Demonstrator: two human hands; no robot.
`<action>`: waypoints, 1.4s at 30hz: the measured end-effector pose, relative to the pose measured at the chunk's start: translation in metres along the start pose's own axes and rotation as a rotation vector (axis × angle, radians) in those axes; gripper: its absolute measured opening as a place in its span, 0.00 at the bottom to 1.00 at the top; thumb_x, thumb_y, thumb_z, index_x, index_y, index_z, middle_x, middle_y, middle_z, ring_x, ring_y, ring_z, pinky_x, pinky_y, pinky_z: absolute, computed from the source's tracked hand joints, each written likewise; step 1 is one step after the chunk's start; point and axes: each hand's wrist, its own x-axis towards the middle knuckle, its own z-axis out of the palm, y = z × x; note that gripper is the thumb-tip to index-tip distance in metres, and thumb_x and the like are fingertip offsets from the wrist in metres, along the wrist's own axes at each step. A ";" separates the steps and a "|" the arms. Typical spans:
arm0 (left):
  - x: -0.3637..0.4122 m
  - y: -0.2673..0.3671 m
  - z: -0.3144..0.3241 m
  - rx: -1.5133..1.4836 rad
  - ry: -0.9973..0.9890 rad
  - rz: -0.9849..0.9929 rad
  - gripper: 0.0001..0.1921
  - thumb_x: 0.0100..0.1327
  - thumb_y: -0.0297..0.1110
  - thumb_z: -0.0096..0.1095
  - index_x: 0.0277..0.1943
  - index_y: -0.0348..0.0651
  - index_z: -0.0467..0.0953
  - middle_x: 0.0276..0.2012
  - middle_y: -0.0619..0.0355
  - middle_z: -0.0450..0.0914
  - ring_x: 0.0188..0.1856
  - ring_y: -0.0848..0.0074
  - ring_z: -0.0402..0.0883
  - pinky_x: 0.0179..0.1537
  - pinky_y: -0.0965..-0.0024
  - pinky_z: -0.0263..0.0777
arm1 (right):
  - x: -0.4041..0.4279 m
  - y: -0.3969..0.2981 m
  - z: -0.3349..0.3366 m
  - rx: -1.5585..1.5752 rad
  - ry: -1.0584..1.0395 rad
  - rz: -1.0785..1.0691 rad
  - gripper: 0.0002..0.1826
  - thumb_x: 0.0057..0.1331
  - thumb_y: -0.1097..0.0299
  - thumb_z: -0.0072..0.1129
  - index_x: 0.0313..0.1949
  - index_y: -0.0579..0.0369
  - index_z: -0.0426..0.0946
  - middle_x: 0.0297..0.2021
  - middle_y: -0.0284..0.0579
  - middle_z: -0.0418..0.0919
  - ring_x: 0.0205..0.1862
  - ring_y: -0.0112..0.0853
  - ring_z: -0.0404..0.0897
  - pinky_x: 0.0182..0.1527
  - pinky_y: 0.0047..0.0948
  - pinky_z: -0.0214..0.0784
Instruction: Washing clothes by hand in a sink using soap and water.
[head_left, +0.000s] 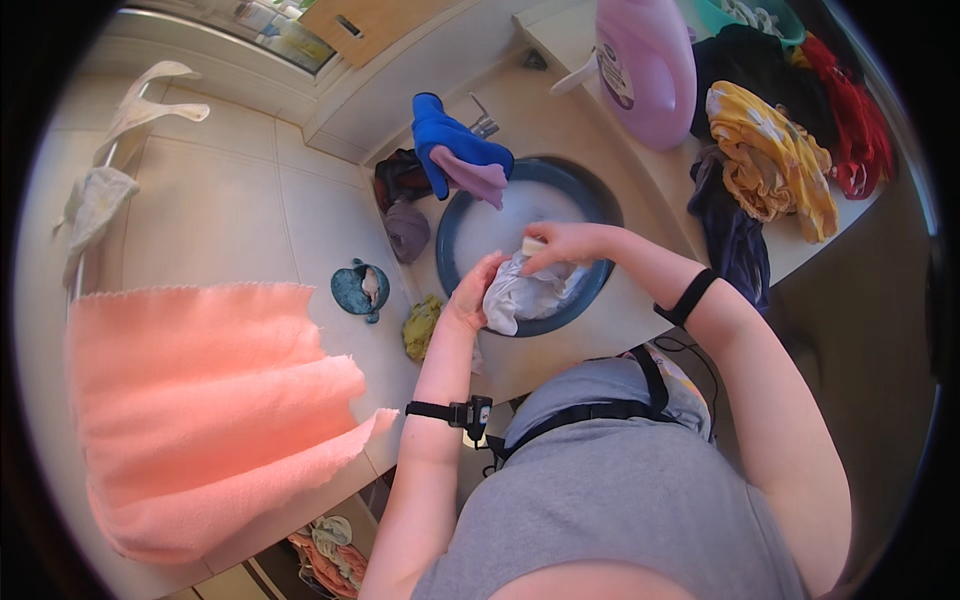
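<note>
A bar of pale soap (533, 247) sits in the fingers of my right hand (568, 241), pressed close against a wet white cloth (517, 291). My left hand (477, 292) grips the left side of that cloth and holds it bunched up. Both hands are over the near part of a dark blue round basin (447, 259). White suds (517, 210) cover the water in the basin, and the lower end of the cloth lies close to them. The inner fingers of my left hand are partly hidden by the cloth.
A blue and pink cloth (457, 150) hangs over the faucet (484, 124). A purple detergent bottle (649, 75) and piled clothes (772, 157) stand on the right ledge. On the left wall are a teal soap dish (360, 291) and a peach towel (202, 420). Balled cloths, including a green one (422, 328), lie left of the basin.
</note>
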 end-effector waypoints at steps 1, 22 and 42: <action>0.001 0.001 0.002 -0.011 -0.003 0.069 0.23 0.63 0.45 0.45 0.53 0.36 0.66 0.48 0.51 0.74 0.51 0.66 0.73 0.54 0.63 0.64 | -0.004 -0.006 -0.005 -0.006 0.016 0.087 0.25 0.52 0.55 0.60 0.44 0.57 0.66 0.40 0.41 0.72 0.37 0.30 0.73 0.41 0.28 0.66; 0.038 -0.015 0.020 -0.488 -0.442 0.341 0.13 0.66 0.46 0.35 0.43 0.51 0.65 0.36 0.61 0.70 0.47 0.74 0.70 0.52 0.68 0.63 | 0.025 -0.044 0.061 -0.524 0.704 -0.304 0.28 0.48 0.49 0.60 0.41 0.57 0.66 0.30 0.56 0.76 0.34 0.47 0.77 0.37 0.41 0.69; 0.032 0.004 0.021 -0.363 -0.018 0.283 0.17 0.67 0.41 0.37 0.52 0.42 0.65 0.45 0.57 0.75 0.45 0.71 0.76 0.47 0.66 0.71 | 0.034 -0.064 0.086 -0.517 0.635 -0.224 0.30 0.47 0.48 0.61 0.42 0.56 0.66 0.36 0.54 0.75 0.40 0.46 0.75 0.41 0.40 0.67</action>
